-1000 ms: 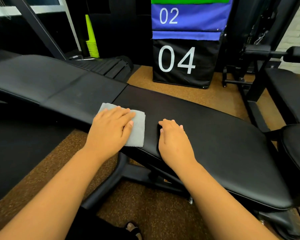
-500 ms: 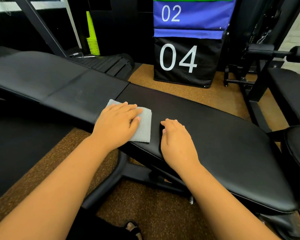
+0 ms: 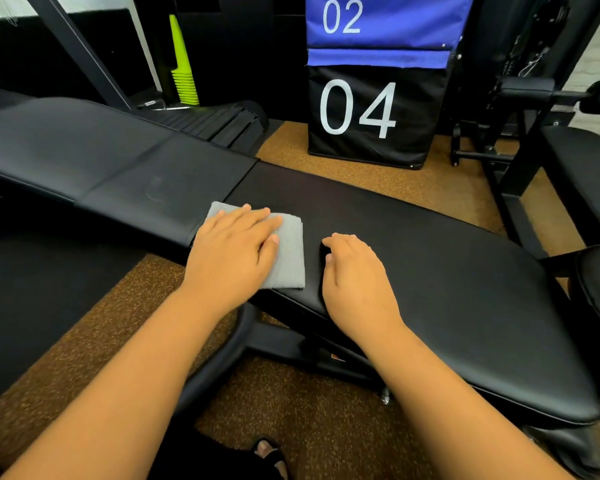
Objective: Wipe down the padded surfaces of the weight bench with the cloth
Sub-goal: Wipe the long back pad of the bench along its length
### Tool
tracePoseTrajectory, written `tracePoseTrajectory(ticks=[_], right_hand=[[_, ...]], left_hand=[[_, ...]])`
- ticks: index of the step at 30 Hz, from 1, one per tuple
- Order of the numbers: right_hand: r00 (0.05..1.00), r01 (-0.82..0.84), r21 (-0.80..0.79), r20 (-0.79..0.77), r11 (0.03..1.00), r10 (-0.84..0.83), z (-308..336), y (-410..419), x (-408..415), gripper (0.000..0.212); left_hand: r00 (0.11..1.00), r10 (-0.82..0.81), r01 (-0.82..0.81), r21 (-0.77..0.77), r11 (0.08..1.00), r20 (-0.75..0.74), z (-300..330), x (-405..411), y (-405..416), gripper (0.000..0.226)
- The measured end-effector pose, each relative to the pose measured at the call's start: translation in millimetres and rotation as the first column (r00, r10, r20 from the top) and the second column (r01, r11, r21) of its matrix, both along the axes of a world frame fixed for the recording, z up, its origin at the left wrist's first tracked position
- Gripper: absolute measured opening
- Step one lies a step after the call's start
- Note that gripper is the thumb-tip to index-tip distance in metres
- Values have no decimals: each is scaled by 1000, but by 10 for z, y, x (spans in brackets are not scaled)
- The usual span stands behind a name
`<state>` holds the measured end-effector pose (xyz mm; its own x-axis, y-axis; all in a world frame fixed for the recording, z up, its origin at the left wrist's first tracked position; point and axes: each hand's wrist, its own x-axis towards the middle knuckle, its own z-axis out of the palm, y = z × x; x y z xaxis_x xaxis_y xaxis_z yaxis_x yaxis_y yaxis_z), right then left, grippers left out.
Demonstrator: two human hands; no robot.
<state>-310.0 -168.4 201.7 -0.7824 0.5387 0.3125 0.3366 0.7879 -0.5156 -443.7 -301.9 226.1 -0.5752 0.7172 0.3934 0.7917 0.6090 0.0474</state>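
Since the earlier frames, left hand (image 3: pixel 234 252) and cloth (image 3: pixel 286 252) have slid together to the right along the padding, narrowing the gap to the right hand (image 3: pixel 355 271), which has kept its place. Left hand: fingers straight and together, palm down, pressing flat on the grey folded cloth; nothing is gripped. Cloth: lies on the near part of the worktop (image 3: pixel 447 289), at the seam where the long black pad meets the shorter pad section (image 3: pixel 174 188) to the left; its right edge and far left corner show beyond the hand. Right hand: palm down on the long pad just beside the cloth but apart from it, fingers lightly bent with tips on the padding, holding nothing. Both bare forearms reach in from the lower edge of the view. Further left, another pad (image 3: pixel 59 140) continues in line. Beneath the worktop, a black frame (image 3: pixel 222 358) stands on speckled brown flooring (image 3: pixel 309 427); a dark mat (image 3: pixel 42 289) lies at left. A sandalled foot (image 3: pixel 269 452) shows at the bottom. Behind the worktop stands a black padded box marked "04" (image 3: pixel 371 116), with a blue one marked "02" (image 3: pixel 385 19) stacked on it. Yellow-green cones (image 3: pixel 184 71) are stacked at rear left. Another padded machine (image 3: pixel 582 161) stands at right.
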Motion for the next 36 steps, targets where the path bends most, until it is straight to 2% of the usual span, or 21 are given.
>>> tracePoseTrajectory(ticks=[3,6,13,20,28,32,36], right_hand=[[1000,-2,-2,-9,1000,2,-4,2,2,28],[1000,-9,-11,-18,1000,9,-4,4,15,30],[1000,-19,-25,5,1000,20,-14,10,28,37],[1000,-25,-29,11,999,26,17,13,41,37],[1000,-20,-43,-8,999,20,15,6,36,33],[1000,-25,-36,4,999,26,32,13,53,33],[1000,-28,-46,3,999,28,27,16,48,33]], left_hand=[[999,16,-13,-90,996,33,54,-98,140,53],[1000,3,-6,-129,992,-21,31,-16,117,57],[993,-99,95,-67,993,-59,-181,308,-190,54],[998,-21,19,-35,999,-67,-60,10,-262,51],[972,-225,221,-64,973,-62,-171,318,-147,48],[988,-154,154,-20,988,-30,-61,96,-188,50],[999,-53,52,-54,997,-11,31,-45,-140,52]])
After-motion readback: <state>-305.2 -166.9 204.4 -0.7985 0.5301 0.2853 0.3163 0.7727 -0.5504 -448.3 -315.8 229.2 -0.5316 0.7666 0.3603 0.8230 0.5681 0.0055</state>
